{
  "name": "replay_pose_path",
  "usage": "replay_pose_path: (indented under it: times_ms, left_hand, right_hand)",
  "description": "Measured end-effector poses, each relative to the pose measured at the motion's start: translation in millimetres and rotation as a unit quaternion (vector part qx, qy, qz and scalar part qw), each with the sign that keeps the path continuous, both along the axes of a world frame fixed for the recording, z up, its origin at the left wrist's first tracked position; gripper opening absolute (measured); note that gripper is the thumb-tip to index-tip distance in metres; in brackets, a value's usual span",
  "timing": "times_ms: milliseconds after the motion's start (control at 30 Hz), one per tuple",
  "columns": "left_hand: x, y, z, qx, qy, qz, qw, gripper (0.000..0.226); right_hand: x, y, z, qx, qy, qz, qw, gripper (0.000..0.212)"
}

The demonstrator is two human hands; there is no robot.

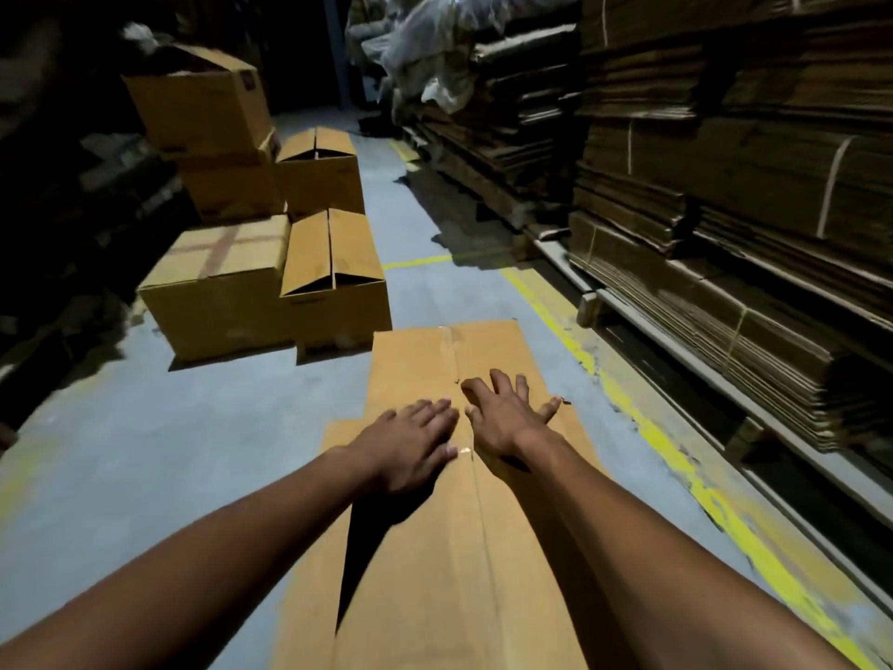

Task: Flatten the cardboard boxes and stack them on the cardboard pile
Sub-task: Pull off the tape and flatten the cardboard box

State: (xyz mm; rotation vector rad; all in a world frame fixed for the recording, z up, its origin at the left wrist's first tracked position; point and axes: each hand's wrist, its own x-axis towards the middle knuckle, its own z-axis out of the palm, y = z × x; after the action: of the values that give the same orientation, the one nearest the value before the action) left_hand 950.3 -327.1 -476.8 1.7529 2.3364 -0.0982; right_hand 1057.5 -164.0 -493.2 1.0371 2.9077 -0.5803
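Observation:
A flattened brown cardboard box (425, 563) lies on the grey floor in front of me, over another flat sheet (309, 597) whose edge shows at its left. My left hand (410, 447) and my right hand (507, 418) lie side by side on the top sheet with fingers spread and straight, palms down on it. Several upright cardboard boxes stand ahead on the left: a taped one (217, 292), one with loose top flaps (338, 287) beside it, and more stacked behind (208, 108).
Tall stacks of bundled flat cardboard (725, 195) on pallets line the right side behind a yellow floor line (642, 418). Plastic wrap (435, 45) hangs over the far stacks. The left side is dark. Grey floor (145, 452) stretches left of the flat sheets.

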Motion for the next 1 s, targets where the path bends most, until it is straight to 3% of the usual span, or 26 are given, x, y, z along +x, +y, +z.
replay_pose_path:
  times_ms: [133,267,467,667,1000]
  left_hand:
    - [-46,57,-20,0.077,-0.036,0.106,0.991,0.074]
    - [-80,103,-25,0.127,-0.056,0.177,0.974,0.088]
    - [-117,149,-29,0.175,-0.067,0.233,0.954,0.107]
    - [-126,168,-18,0.158,-0.097,0.247,0.951,0.112]
    - [-130,175,13,0.11,-0.164,0.237,0.951,0.115]
  right_hand:
    - [-35,35,-5,0.01,0.022,-0.029,0.999,0.044]
    - [-68,65,-5,-0.006,0.049,-0.063,0.997,0.053]
    - [-98,92,-6,0.006,0.074,-0.107,0.991,0.067]
    - [-108,103,7,-0.047,0.065,-0.15,0.985,0.089]
    - [-112,117,7,-0.097,0.051,-0.151,0.982,0.102]
